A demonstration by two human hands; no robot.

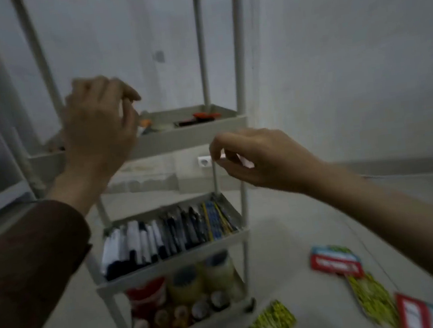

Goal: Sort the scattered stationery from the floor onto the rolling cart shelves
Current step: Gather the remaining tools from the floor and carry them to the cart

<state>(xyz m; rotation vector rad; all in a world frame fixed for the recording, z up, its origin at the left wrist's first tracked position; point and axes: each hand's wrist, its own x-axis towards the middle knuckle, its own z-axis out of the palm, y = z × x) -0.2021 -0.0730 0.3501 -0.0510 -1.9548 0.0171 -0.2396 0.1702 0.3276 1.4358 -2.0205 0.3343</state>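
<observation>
Pale floor (284,223) and grey wall behind; rolling cart (163,132) stands at centre, w/ a wall socket (205,161) showing through it.

Done so far, judging by the shelves: the lower-mid shelf (172,260) is packed w/ a row of pens and markers (164,237), white-bodied at 9 o'clock, dark and blue ones toward 3. The bottom shelf (190,326) holds tape rolls (204,276), a red-and-white tub (146,293) and small bottles (173,317). The upper-mid shelf (187,134) has a few orange-and-black items (204,116); too blurred to name.

Left to do: card packs are on the floor at 4–5 o'clock of the cart, i.e. a red-and-blue pack (334,259), a yellow-green pack (266,325), another yellow-green one (374,299) and a red-framed pack (416,313) at frame edge. So mostly done, approx., w/ the flat packs outstanding.

Left hand (98,131) is over the upper-mid shelf at 10 o'clock, fingers loosely curled, holding nothing visible. Right hand (260,158) is at 3 o'clock, just in front of that shelf's rim, thumb and forefinger drawn together; can't tell whether they pinch anything.
</observation>
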